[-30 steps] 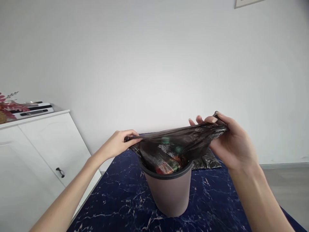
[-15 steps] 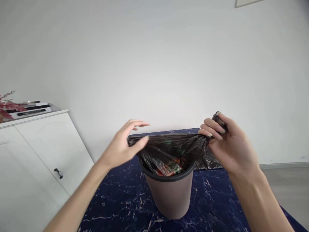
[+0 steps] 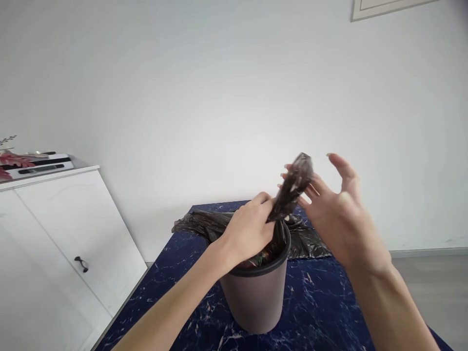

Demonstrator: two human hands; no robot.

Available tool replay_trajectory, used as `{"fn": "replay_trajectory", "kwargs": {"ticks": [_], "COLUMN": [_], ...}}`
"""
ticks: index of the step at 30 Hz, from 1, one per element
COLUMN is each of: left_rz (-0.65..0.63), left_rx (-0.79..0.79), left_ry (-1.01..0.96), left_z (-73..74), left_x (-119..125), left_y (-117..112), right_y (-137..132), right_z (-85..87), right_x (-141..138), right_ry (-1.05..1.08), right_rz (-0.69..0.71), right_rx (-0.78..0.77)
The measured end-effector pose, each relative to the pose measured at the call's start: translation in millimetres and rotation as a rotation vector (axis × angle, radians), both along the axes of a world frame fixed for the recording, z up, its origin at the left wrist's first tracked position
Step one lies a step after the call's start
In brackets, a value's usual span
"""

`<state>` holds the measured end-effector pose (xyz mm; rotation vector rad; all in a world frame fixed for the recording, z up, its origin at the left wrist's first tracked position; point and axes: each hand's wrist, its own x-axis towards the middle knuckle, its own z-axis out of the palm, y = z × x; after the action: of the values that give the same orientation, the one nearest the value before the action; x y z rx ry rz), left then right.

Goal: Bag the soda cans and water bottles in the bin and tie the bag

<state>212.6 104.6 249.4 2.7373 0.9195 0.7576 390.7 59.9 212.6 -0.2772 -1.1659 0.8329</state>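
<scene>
A grey-brown waste bin with a dark rim stands on a dark blue marbled table. A black plastic bag lines it, with colourful rubbish showing inside. My left hand is closed round the gathered right side of the bag just above the rim, and that end sticks up as a twisted strip. My right hand is beside the strip with fingers spread, holding nothing. The bag's left end hangs loose over the rim.
Another crumpled piece of black plastic lies on the table behind the bin. A white cabinet with a dark handle stands at the left, with a flat device and pink flowers on top. A white wall is behind, with a picture frame.
My left hand let go of the bag's left end, crossed over and gripped the right end. My right hand released that end and opened. The bag's mouth went from stretched wide to bunched.
</scene>
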Motion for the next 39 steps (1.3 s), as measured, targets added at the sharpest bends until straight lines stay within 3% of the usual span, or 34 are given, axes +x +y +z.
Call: {"fn": "replay_trajectory", "kwargs": {"ticks": [4,8,12,15,20,24,27,31,34,39], "left_rz": [-0.050,-0.080,0.020,-0.035,0.127,0.294,0.326,0.282,0.265,0.326], "left_rx": [-0.036,-0.080,-0.023,-0.018,-0.019,-0.039,-0.043,0.001,-0.016,0.165], "left_ry": [-0.252,-0.149,-0.004,0.022,0.120,0.178,0.195,0.104,0.057,0.178], "left_z": [0.0,-0.1,-2.2,-1.3,6.8,11.6,9.7,6.6,8.2,13.7], "left_x": [-6.6,-2.5,3.1,-6.8,-61.3,-109.2,-129.1,-136.6,-136.3,-136.4], "left_y": [7.1,3.0,-5.3,-7.2,0.6,11.0,17.1,21.4,20.3,16.5], "right_y": [6.3,9.4,10.3,10.8,8.2,9.5,11.8,11.9,11.4,11.5], "right_z": [-5.4,-6.7,-7.2,-7.9,-4.5,-2.5,-2.3,-1.3,-0.9,-1.3], "right_x": [3.3,-13.6,-35.7,-38.3,-28.1,-26.9,-28.5,-28.3,-26.8,-25.3], "right_ry": [-0.191,-0.398,-0.281,-0.152,0.025,0.147,0.179,0.183,0.191,0.180], "right_rz": [-0.086,-0.043,-0.138,-0.206,-0.090,0.061,0.147,0.242,0.234,0.195], "right_rx": [-0.273,-0.245,-0.266,-0.232,-0.324,-0.268,-0.232,-0.238,-0.255,-0.215]}}
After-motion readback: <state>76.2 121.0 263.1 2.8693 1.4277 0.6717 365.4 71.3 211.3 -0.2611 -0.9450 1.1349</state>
